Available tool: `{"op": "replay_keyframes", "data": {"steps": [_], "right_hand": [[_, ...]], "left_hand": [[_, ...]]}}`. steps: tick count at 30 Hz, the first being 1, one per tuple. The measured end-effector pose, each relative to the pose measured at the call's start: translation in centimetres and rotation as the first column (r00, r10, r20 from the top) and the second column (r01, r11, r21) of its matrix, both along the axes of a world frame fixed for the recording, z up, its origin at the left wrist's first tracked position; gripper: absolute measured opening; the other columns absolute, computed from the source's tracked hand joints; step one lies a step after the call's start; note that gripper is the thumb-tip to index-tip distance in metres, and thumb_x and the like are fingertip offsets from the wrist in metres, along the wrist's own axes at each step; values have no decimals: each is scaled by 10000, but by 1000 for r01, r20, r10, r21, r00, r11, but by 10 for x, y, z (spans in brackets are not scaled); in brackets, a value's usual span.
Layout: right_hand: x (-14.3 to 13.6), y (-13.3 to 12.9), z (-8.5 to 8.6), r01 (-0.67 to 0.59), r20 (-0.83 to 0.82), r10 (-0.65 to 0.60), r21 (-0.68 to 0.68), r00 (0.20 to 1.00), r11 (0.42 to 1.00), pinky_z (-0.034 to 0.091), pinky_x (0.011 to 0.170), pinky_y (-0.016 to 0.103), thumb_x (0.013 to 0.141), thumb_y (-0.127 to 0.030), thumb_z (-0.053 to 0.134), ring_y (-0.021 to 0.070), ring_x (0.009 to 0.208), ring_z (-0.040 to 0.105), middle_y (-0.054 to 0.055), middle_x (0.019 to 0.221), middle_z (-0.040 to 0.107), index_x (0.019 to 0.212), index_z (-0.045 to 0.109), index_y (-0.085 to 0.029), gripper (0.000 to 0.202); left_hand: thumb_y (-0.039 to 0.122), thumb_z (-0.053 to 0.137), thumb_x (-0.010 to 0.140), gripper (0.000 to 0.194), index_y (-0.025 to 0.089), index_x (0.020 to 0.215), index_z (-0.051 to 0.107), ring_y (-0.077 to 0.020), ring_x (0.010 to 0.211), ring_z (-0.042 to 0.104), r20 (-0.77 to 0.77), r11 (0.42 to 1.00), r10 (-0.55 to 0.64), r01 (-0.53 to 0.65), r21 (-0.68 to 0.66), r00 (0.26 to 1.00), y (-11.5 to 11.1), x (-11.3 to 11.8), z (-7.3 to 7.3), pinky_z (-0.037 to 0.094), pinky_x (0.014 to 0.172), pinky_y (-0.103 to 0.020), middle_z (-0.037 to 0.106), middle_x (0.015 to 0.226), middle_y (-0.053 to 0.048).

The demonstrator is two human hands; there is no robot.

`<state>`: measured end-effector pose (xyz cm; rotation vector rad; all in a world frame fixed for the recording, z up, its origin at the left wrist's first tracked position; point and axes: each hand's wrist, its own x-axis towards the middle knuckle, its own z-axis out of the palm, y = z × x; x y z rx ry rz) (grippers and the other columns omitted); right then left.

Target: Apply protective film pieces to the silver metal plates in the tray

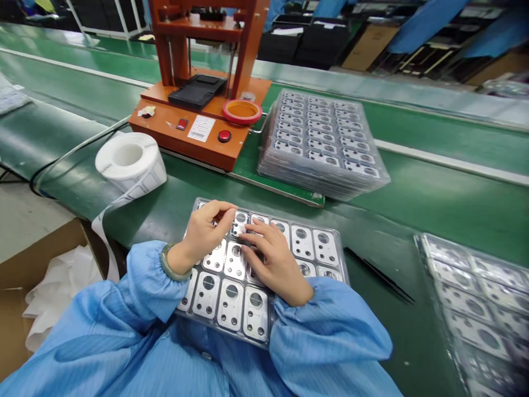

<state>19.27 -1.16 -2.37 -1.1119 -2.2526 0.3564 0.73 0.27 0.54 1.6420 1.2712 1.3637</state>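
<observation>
A clear plastic tray (pixel 266 325) of silver metal plates with round holes lies in front of me, partly over the bench edge. My left hand (pixel 209 231) is closed in a pinch, thumb and forefinger meeting at the upper left corner of one small metal plate (pixel 239 224) in the back row. Whether they grip the plate or something thin on it is hidden. Over the tray's middle, my right hand (pixel 275 259) has its fingers stretched out and apart. Its fingertips rest at that plate's lower right edge, and the palm covers some neighbouring plates.
Black tweezers (pixel 380 275) lie right of the tray, before another filled tray (pixel 475 298). Behind stand an orange press (pixel 194 132) with a tape roll (pixel 242 112) and a stack of filled trays (pixel 322 138). At left, a label roll (pixel 130 160) trails its strip toward a cardboard box (pixel 45 242).
</observation>
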Motion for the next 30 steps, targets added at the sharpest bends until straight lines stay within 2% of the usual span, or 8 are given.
{"op": "replay_keyframes", "data": {"steps": [4, 8, 11, 15, 17, 21, 26, 30], "right_hand": [[4, 7, -5, 20, -98, -17, 32, 995, 999, 368, 1019, 567, 891, -236, 499, 288, 1176, 539, 103, 1126, 642, 993, 644, -225, 177], [4, 12, -7, 49, -142, -41, 48, 989, 998, 374, 1015, 570, 883, -253, 522, 293, 1154, 555, 95, 1083, 653, 955, 645, -228, 145], [4, 14, -8, 35, -183, -22, 68, 983, 997, 397, 1007, 547, 871, -239, 541, 279, 1116, 577, 92, 1050, 662, 959, 637, -225, 131], [6, 15, -10, 38, -216, -30, 30, 976, 999, 448, 978, 494, 863, -270, 550, 268, 1068, 602, 76, 1013, 668, 962, 639, -231, 139], [6, 15, -8, 95, -234, -103, -48, 967, 994, 466, 962, 482, 866, -320, 540, 269, 1045, 616, 65, 1013, 675, 955, 642, -242, 156], [-9, 10, 15, 130, -185, -162, -172, 969, 977, 519, 880, 447, 868, -417, 519, 269, 994, 641, 51, 1023, 684, 945, 645, -267, 210], [-65, 12, 62, -185, -56, 181, -61, 982, 981, 497, 930, 420, 901, -336, 510, 244, 1084, 598, 83, 1152, 634, 1021, 627, -258, 185], [-128, 48, 80, -350, 132, 352, -41, 927, 936, 438, 996, 470, 896, -336, 495, 285, 1203, 520, 163, 1339, 495, 1121, 609, -187, 293]], "left_hand": [[269, 517, 894, 147, 176, 909, 630, -103, 636, 611, -37, 967, 176, -165, 196, 984, -20, -16, 20, 512, 627, -229, 666, 789, -24], [231, 564, 866, 109, 195, 963, 599, -107, 653, 579, -169, 827, 490, -394, 401, 855, -45, -56, 17, 507, 624, -244, 645, 839, -31], [259, 588, 853, 193, 193, 1032, 561, -113, 682, 570, -230, 695, 702, -579, 427, 674, -62, -98, -4, 507, 610, -262, 593, 1024, -78], [434, 696, 744, 577, 131, 1198, 508, -317, 1160, 471, -433, 464, 863, -752, 469, 262, -75, -153, -36, 393, 970, -479, 508, 1194, -190], [463, 671, 757, 630, 128, 1254, 479, -328, 1157, 467, -506, 452, 836, -789, 417, 211, -77, -171, -47, 360, 985, -489, 524, 1189, -189], [430, 616, 806, 435, 172, 1153, 565, -306, 1047, 538, -567, 460, 795, -823, 333, 215, -74, -189, -61, 386, 902, -425, 605, 1074, -134], [287, 550, 858, 152, 177, 931, 624, -253, 890, 576, -550, 464, 806, -812, 355, 220, -75, -195, -71, 385, 828, -372, 649, 912, -92], [246, 540, 861, 118, 180, 786, 605, -238, 808, 558, -550, 482, 807, -779, 400, 217, -81, -199, -78, 373, 778, -355, 636, 788, -71]]}}
